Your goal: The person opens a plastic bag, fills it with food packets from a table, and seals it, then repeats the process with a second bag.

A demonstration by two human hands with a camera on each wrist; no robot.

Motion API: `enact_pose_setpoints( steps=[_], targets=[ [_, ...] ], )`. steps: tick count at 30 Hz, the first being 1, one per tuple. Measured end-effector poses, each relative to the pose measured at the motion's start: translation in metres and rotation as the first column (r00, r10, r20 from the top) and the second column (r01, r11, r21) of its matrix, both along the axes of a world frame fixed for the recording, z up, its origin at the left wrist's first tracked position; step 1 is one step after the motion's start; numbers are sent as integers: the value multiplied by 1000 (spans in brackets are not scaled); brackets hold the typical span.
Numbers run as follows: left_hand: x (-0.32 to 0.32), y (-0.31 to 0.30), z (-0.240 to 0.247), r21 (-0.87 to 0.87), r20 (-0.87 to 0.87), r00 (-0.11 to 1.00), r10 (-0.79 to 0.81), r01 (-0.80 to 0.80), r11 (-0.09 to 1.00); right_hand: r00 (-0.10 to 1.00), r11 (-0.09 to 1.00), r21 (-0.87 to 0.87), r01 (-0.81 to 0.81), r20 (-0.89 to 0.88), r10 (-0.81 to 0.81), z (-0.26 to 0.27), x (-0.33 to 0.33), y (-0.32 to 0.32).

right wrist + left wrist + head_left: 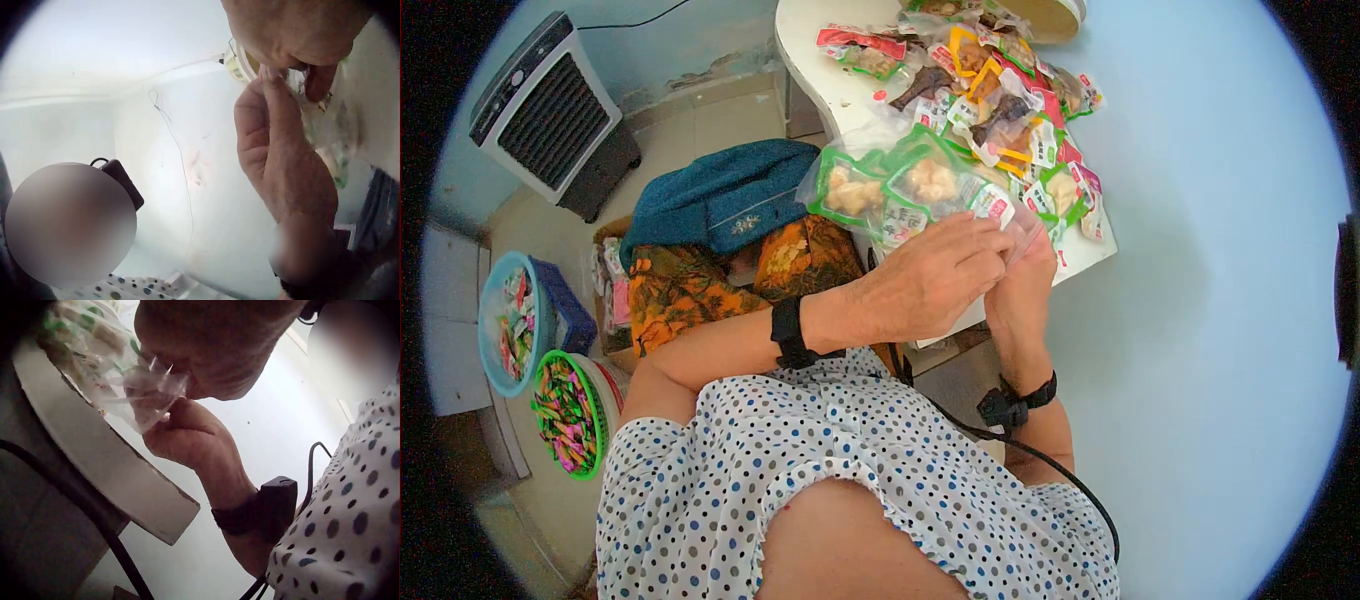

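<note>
A clear plastic bag [883,228] with green-edged food packets in it lies over the near edge of the white table. Pale lumps of food show through two windows of the packets. My left hand [935,278] reaches across from the left and pinches the gathered end of the bag. Close against it, my right hand [1018,290] grips the same end from the right. The left wrist view shows the loose clear film [153,394] bunched between both hands. In the right wrist view, fingertips of the two hands meet at the bag, partly hiding it.
Many sealed snack packets [1000,90] are heaped on the table [850,100], beside a round tub [1055,15]. Left of me are a blue cloth bag [720,195], a blue basin [492,325], a green-rimmed basket [600,425] and an air cooler [560,120]. A black cable [1040,455] crosses my lap.
</note>
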State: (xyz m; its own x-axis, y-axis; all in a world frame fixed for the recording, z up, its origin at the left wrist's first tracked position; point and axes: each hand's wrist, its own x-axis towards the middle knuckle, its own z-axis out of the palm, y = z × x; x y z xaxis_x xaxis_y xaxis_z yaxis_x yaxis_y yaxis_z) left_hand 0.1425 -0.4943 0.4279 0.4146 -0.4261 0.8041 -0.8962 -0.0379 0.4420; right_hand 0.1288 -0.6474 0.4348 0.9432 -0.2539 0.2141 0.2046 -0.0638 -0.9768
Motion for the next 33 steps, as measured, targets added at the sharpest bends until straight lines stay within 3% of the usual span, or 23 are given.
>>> enact_pose_setpoints(
  steps=[2,8,11,14,17,20,23,26,27,29,32,33],
  targets=[
    [1,-2,-3,9,27,999,24,-25,1000,999,960,274,-49,34,41,-3,-3,10],
    [1,-12,-6,-72,-17,1000,-14,13,997,994,815,578,-48,-51,95,-20,-3,19],
    [4,-7,-5,-51,-30,1000,0,-2,999,999,977,209,47,11,-51,-28,9,22],
    [5,2,-2,15,-38,999,-18,18,1000,997,978,207,15,71,-30,-28,12,16],
    [-1,10,3,71,-61,998,-20,25,997,993,956,271,114,-22,-113,-12,15,19],
    [-2,16,-3,228,-18,999,44,-39,973,994,938,346,-1,-100,38,-9,19,2],
    [-3,25,-1,370,32,992,123,-126,920,995,998,-56,32,-89,-37,-14,21,-25],
    [3,22,-16,417,209,960,185,-259,871,982,957,-258,133,-96,-162,-4,18,-39],
    [3,22,-19,437,278,941,195,-305,846,971,866,-445,230,42,-236,-1,17,-39],
    [1,21,-22,459,415,885,210,-403,792,898,556,-705,441,345,-274,3,19,-38],
    [1,19,-23,436,438,870,225,-425,794,945,520,-792,319,307,-112,-2,31,-51],
    [2,20,-23,428,454,861,229,-437,791,968,587,-771,246,227,-107,-6,36,-55]
  ],
)
